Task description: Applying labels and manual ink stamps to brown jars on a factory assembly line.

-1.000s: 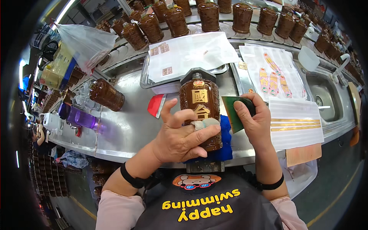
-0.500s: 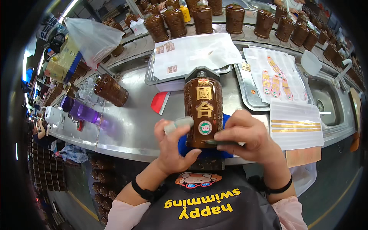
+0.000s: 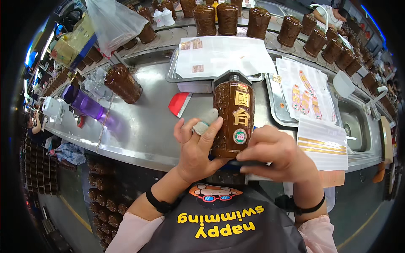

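A brown glass bottle (image 3: 224,122) with raised gold characters and a round green-and-white label (image 3: 239,136) lies in front of me, neck pointing away, in a dark holder (image 3: 233,75). My left hand (image 3: 196,147) grips its left side and lower end, the thumb at the base. Pale covers wrap two of that hand's fingertips. At the lower right of the bottle, my right hand (image 3: 276,152) pinches a dark, flat scraper-like piece (image 3: 249,163). The fingers partly hide this piece, and its tip is close to the bottle's base.
Metal trays with white sheets (image 3: 223,57) and gold-red stickers (image 3: 306,99) lie beyond. Gold strips (image 3: 322,145) rest at right by a sink (image 3: 354,126). At left are another brown bottle (image 3: 122,83), a purple bottle (image 3: 86,103) and a red packet (image 3: 179,104). Bottles line a conveyor behind.
The bottle has rolled rightward, so its characters and round label sit nearer its right side. My left hand has closed on its left side. The right hand still holds the dark piece.
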`<state>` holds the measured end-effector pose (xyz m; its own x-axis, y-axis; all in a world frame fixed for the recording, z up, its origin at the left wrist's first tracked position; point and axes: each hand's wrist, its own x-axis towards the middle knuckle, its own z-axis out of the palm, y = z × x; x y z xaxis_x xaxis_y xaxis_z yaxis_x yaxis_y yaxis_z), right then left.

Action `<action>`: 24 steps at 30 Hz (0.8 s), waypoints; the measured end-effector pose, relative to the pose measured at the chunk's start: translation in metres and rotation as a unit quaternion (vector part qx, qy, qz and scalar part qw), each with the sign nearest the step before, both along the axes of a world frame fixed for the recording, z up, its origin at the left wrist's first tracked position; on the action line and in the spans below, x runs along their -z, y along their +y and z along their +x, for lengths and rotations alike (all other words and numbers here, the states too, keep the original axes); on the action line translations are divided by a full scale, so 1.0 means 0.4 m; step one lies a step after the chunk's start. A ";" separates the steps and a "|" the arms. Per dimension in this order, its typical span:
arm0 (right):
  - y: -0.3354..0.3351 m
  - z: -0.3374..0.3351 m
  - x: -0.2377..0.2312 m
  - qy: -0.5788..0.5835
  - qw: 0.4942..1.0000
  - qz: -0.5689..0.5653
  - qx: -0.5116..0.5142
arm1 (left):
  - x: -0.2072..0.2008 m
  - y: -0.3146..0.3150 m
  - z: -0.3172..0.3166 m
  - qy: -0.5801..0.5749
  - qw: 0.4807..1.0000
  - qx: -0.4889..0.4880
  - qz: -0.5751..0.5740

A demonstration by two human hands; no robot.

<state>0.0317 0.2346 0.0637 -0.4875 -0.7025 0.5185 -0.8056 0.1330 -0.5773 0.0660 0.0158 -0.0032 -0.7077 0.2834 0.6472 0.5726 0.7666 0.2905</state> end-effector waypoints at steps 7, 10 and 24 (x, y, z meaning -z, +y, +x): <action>-0.002 0.023 -0.008 -0.026 1.000 -0.008 0.001 | 0.032 0.003 -0.001 -0.029 0.999 -0.012 0.017; 0.001 -0.008 0.017 0.044 0.982 -0.044 0.176 | 0.039 0.013 -0.010 -0.016 1.000 0.009 0.009; 0.062 0.068 0.074 -0.175 0.928 -0.176 0.279 | -0.016 -0.016 -0.297 -0.493 0.706 0.158 0.483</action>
<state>0.0590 0.2594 0.0342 -0.9059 -0.1074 0.4096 -0.4235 0.2273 -0.8769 -0.0527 0.0094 0.0031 -0.9496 0.2911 -0.1166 -0.1750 -0.1835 0.9673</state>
